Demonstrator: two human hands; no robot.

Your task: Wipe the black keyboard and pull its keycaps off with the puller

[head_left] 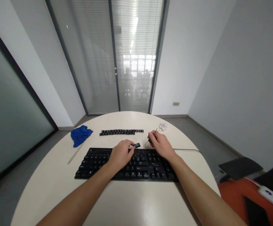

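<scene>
A black keyboard [141, 163] lies across the table below both hands. My left hand [122, 153] is over its upper middle, thumb and fingers closed on a black keycap [136, 145] that looks wide. To the right, my right hand [158, 142] is raised above the keyboard's back edge, its fingers closed around a thin wire tool [156, 130]; a small black piece [150, 141] shows at its fingertips. Beyond the hands, loose black keycaps [117, 132] stand in two rows.
A blue cloth [81, 135] and a thin wooden stick [76, 153] lie at the left on the round table [56, 188]. White crumpled material [163, 126] sits at the back right. A cable [188, 149] runs right from the keyboard. An orange chair [235, 196] stands beyond the right edge.
</scene>
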